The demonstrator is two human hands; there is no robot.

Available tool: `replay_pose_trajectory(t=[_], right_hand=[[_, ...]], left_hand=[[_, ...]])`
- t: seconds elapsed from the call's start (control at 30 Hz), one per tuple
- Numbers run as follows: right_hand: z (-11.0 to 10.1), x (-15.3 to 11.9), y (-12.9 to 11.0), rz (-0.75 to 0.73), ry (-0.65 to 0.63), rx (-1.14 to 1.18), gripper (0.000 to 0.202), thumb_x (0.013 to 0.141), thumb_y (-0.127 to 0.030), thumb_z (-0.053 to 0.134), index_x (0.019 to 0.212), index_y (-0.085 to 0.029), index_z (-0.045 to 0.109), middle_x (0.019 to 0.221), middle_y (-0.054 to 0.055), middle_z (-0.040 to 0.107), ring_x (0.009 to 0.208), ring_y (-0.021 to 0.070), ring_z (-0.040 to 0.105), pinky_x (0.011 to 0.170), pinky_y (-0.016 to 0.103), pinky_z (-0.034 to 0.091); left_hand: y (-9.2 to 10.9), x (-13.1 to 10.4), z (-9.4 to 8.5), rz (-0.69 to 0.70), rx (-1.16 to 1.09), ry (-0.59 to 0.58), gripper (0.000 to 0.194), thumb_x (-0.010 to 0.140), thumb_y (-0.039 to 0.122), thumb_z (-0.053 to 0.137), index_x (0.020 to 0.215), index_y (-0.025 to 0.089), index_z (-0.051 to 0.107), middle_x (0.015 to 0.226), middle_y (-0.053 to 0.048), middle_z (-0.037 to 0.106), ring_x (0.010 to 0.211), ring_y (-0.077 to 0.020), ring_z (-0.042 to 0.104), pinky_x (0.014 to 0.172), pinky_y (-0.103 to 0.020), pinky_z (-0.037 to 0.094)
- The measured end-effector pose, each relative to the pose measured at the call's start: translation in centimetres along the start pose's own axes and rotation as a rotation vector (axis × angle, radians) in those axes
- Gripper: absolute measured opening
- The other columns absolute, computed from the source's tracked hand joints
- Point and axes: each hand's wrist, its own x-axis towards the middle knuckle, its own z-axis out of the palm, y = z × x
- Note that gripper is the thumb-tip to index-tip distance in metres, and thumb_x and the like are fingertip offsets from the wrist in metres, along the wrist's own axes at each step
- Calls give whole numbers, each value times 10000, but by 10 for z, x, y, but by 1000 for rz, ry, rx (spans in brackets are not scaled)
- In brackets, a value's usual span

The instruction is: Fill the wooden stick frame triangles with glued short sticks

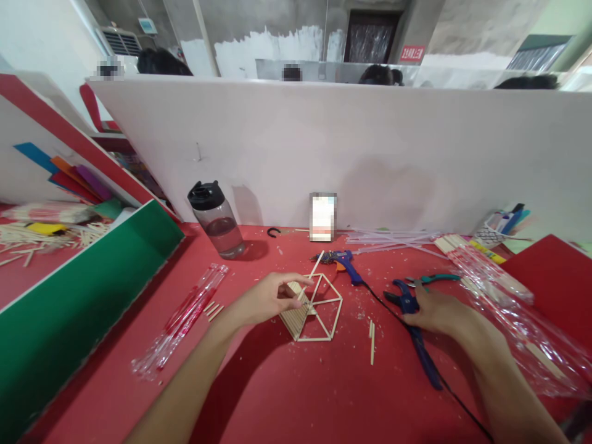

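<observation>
Apparently left fingers (292,303) pinch one stick (318,263); right fingers (412,319) touch one cutter (407,301).

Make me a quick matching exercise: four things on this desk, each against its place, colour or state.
1. Glue gun
2. Stick frame
3. Blue pliers
4. Bottle

A. At the right hand
B. Upright, with a black lid
C. At the left hand
D. Lying down, with an orange trigger

Pairs: 1-D; 2-C; 3-A; 4-B.
</observation>
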Motion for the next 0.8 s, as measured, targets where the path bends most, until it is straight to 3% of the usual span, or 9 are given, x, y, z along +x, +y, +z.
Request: replay_pose_trajectory(t=[0.13, 0.27, 0.33, 0.43, 0.53, 0.6, 0.7, 0.8], right_hand=[[-9, -3, -3, 46, -121, -20, 625, 736, -369, 681, 1313, -143, 593, 1139, 222, 722, 1012, 412, 704, 793, 450, 536], [-30, -10, -9, 51, -90, -96, 451, 846, -391, 569, 1189, -101, 610, 1210, 266, 645, 1054, 414, 669, 837, 474, 502], [-39, -12, -15, 63, 27, -142, 411, 897, -409, 508, 1138, -89, 601, 1163, 271, 631, 1065, 422, 645, 847, 483, 490], [-46, -10, -24, 71, 302, -109, 411, 946, -414, 441, 1163, -86, 558, 1088, 254, 625, 1065, 418, 614, 850, 493, 487], [-45, -7, -30, 41, 570, 24, 453, 961, -402, 412, 1262, -75, 503, 1114, 250, 609, 1078, 413, 589, 874, 529, 483], [-45, -7, -33, -45, 652, 167, 475, 981, -397, 362, 1329, -95, 475, 1189, 237, 597, 1146, 396, 567, 945, 544, 464], [-49, -14, -39, -192, 550, 392, 483, 1005, -426, 289, 1352, -173, 509, 1280, 171, 614, 1239, 337, 551, 1049, 504, 440], [-55, -26, -49, -317, 264, 492, 532, 994, -530, 323, 1365, -225, 551, 1348, 114, 625, 1282, 313, 551, 1092, 487, 432]], left_hand=[[0, 0, -1, 20, -13, -13, 456, 806, 293, 668, 1258, 238, 640, 900, -21, 679, 863, -180, 625, 755, -287, 464], [1, -1, -1, 42, 11, -13, 423, 847, 331, 660, 1258, 237, 642, 879, -21, 678, 830, -174, 618, 740, -284, 457], [2, -1, -1, 42, 14, -19, 424, 864, 358, 656, 1268, 232, 637, 852, -21, 678, 802, -173, 612, 717, -280, 453], [3, -1, 0, 49, -5, -22, 430, 870, 376, 658, 1273, 228, 629, 855, -26, 690, 790, -174, 613, 713, -282, 453], [4, -1, 1, 54, -35, -7, 437, 861, 359, 669, 1273, 221, 627, 874, -34, 699, 805, -182, 621, 729, -293, 460], [5, -1, 1, 48, -57, 8, 431, 860, 335, 667, 1272, 214, 626, 861, -33, 700, 809, -185, 626, 735, -301, 466], [5, -1, 1, 59, -100, 20, 419, 868, 279, 649, 1278, 204, 614, 842, -30, 699, 827, -189, 639, 739, -307, 471], [4, -2, 0, 83, -127, 28, 426, 876, 245, 632, 1296, 185, 601, 831, -35, 696, 836, -191, 648, 718, -297, 467]])
